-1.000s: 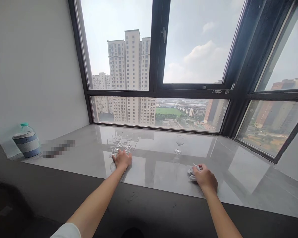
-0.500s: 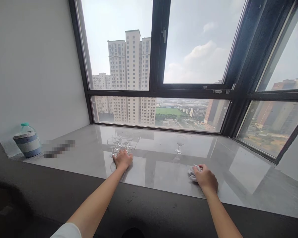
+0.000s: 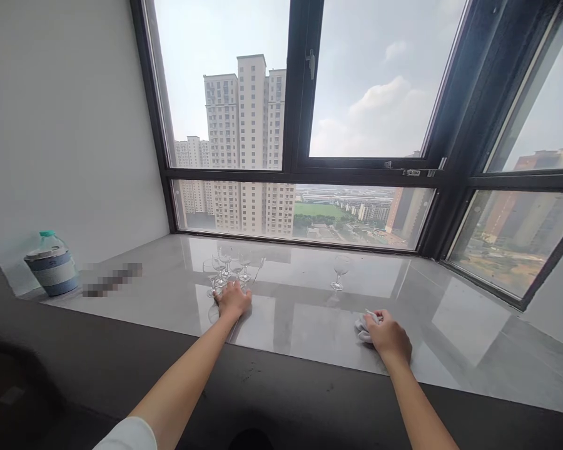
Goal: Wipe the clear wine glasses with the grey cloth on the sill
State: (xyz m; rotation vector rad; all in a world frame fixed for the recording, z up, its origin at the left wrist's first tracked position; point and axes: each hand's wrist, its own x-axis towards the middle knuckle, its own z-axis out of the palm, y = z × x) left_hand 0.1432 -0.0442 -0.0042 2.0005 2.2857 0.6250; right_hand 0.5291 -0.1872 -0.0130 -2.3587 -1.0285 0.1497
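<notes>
On the left, my left hand (image 3: 233, 300) rests low at the front of a group of several clear stemmed glasses (image 3: 210, 269). Its fingers are spread and point toward them. The foot of the nearest glass is hidden behind my fingers, so whether they touch it I cannot tell. My right hand (image 3: 390, 335) is closed on a crumpled white cloth (image 3: 365, 327), held at the sill surface. Beyond that hand, a single stemmed glass (image 3: 340, 270) stands upright, apart from the group and from both hands.
The glossy grey window sill (image 3: 304, 312) has a front edge close to my forearms. At the far left stands a blue and white tub (image 3: 54, 275) with a green-capped bottle (image 3: 47, 240). A blurred patch lies beside it. Dark-framed windows (image 3: 300, 175) rise behind the sill.
</notes>
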